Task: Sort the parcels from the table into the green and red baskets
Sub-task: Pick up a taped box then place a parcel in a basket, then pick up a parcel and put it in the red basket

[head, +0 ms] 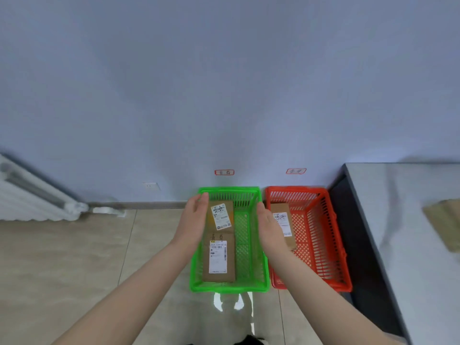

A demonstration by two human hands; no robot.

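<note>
A green basket stands on the floor by the wall, with a red basket to its right. Two brown cardboard parcels with white labels lie in the green one: a far parcel and a near parcel. One labelled parcel lies in the red basket. My left hand hovers over the green basket's left rim, fingers straight, beside the far parcel. My right hand hangs open over the green basket's right rim and holds nothing.
A grey table runs along the right, with a brown parcel blurred at its far edge. A white radiator is at the left wall. Two red-framed labels are stuck on the wall above the baskets. Tiled floor lies around.
</note>
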